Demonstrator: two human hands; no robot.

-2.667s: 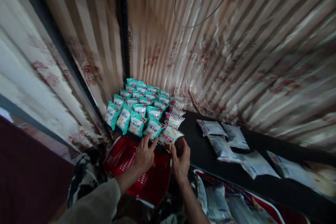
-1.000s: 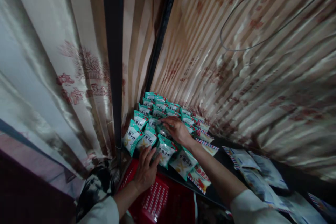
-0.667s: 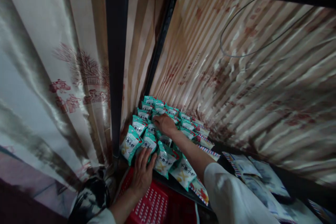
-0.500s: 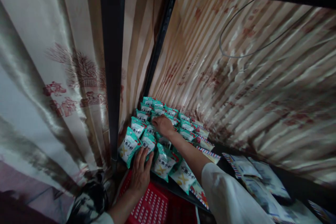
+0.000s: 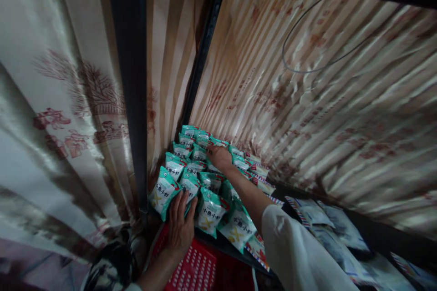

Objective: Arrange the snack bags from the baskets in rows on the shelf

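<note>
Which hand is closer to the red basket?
The left. The left hand is just above the red basket in the picture, at the front snack bags; the right hand is farther back, among the bags behind.

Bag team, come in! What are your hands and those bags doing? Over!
Left hand open at front teal-and-white plastic bags. Right hand over bags farther back, grip unclear. Bags packed in rows. Right forearm hides some.
</note>
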